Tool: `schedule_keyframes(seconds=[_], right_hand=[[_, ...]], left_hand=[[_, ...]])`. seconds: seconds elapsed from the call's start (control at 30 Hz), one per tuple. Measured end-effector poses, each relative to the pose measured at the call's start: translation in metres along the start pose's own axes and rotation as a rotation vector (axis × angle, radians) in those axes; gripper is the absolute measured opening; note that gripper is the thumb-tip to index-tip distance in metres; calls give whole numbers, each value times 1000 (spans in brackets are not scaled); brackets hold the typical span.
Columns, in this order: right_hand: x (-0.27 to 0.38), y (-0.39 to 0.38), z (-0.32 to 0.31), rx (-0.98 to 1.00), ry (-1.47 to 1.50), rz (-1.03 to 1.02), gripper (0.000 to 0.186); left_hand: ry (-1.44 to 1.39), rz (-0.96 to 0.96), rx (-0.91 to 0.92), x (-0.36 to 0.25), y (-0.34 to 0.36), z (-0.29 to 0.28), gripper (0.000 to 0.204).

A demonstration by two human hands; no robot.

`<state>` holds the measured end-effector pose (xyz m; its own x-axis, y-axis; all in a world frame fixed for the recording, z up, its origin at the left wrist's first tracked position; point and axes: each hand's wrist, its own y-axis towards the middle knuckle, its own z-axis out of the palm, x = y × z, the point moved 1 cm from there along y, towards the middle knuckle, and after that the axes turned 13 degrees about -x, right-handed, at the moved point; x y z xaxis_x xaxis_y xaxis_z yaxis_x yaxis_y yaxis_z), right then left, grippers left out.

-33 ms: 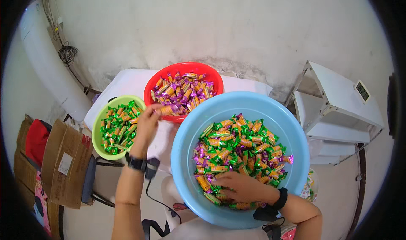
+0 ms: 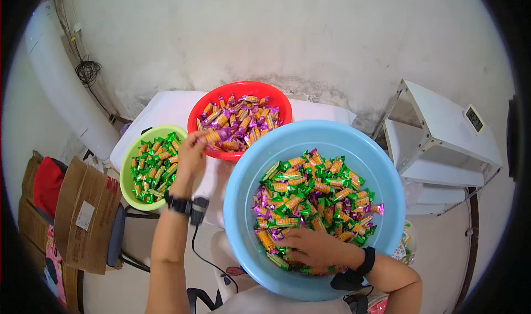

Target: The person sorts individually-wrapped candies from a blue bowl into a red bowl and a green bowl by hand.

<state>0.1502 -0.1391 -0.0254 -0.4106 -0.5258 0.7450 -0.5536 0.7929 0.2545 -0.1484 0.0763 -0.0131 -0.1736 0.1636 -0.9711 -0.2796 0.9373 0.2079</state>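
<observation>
A purple-ended wrapped candy [image 2: 213, 136] is pinched in the fingers of my left hand [image 2: 191, 158], at the near left edge of the red basin [image 2: 286, 105]. That basin is filled with purple-wrapped candies. My right hand [image 2: 318, 249] rests in the large light-blue basin [image 2: 318, 130], its fingers apart over a mixed pile of green- and purple-wrapped candies [image 2: 326, 195]. Some of its fingertips are hidden among the wrappers. Left of my left hand stands a lime-green basin [image 2: 126, 176] of green-wrapped candies [image 2: 157, 165].
A white-covered table [image 2: 160, 105] carries the red and lime basins. Cardboard boxes [image 2: 88, 220] stand at the left. A white metal shelf [image 2: 437, 142] stands at the right. A cable [image 2: 193, 250] hangs from my left wrist device.
My left hand has shifted slightly left with the purple-ended candy, which also sits a little higher. My right hand has barely moved.
</observation>
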Motion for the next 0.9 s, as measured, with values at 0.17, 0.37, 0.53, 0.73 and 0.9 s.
schedule_keyframes(seconds=[0.17, 0.37, 0.53, 0.73, 0.9], right_hand=[[1, 1, 11, 265, -92, 32, 34], [-2, -2, 15, 222, -180, -18, 37], [-1, 0, 41, 253, -413, -72, 36], [-23, 3, 49, 35, -459, -121, 21], [21, 14, -7, -49, -91, -122, 16]], left_hand=[[-19, 60, -175, 75, 95, -3, 42], [-9, 39, 78, 35, 21, 16, 35], [77, 180, 255, 7, -55, -6, 28], [360, 561, 343, -48, -137, -14, 30], [375, 693, 645, -73, -173, -1, 34]])
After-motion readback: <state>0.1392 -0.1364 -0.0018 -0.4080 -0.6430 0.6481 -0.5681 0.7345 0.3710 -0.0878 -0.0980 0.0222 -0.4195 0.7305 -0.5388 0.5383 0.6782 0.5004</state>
